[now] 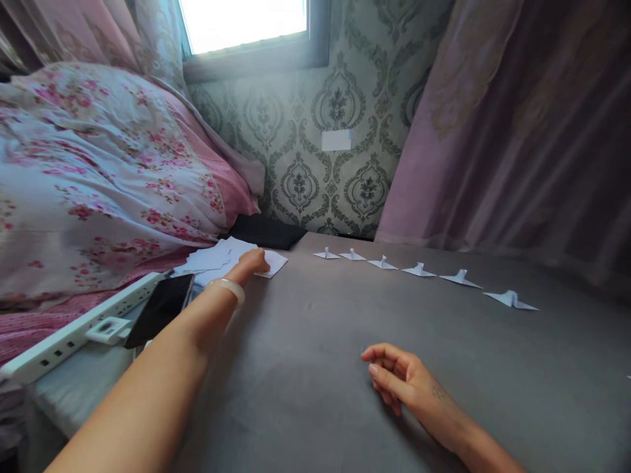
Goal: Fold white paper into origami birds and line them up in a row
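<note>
My left hand [254,261] reaches out to a pile of white paper [217,255] at the far left of the grey table. Its fingers are curled down on a sheet of paper [277,263] at the pile's right edge; the fingertips are partly hidden. A pale bangle [231,289] circles the left wrist. My right hand [401,378] is low over the near part of the table, with loosely bent fingers apart and nothing in them. Beyond it, several folded white paper shapes [419,270] stand in a slanting row, flat wings out and a raised fold in the middle.
Along the left side lie a white power strip [93,322], a plugged-in white adapter [109,330] and a dark phone [160,309]. A black flat item [269,231] lies at the back. Floral bedding [113,164] rises at left; a pink curtain [444,144] hangs at right.
</note>
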Available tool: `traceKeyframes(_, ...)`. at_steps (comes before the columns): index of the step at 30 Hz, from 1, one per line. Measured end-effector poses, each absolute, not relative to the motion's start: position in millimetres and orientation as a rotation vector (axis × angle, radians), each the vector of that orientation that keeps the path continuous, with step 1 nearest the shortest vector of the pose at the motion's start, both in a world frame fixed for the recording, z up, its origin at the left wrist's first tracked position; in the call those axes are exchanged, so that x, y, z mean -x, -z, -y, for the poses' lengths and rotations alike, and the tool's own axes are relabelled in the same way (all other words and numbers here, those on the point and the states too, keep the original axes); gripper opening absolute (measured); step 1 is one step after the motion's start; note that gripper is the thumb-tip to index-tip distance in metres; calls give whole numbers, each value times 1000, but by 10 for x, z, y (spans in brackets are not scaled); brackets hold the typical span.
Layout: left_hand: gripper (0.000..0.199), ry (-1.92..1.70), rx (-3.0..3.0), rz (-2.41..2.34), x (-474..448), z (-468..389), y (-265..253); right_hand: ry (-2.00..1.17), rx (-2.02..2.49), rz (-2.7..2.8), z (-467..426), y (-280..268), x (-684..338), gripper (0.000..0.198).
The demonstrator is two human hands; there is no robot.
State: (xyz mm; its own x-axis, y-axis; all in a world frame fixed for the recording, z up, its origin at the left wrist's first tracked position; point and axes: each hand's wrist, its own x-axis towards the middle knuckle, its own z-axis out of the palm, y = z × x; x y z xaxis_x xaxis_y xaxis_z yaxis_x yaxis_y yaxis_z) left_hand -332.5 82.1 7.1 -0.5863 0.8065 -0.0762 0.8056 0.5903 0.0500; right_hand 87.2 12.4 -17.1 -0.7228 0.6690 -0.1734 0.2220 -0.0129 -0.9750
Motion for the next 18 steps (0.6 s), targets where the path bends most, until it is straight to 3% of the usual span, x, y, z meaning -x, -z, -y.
traceKeyframes(11,16,-860,-1357,-2582,3207,-463,-274,-1765,873,1895,-105,181,-881,33)
traceKeyframes(18,23,-1316,-1368,-2025,2329,-341,-481,-1774,852,1679,-111,191,-887,34)
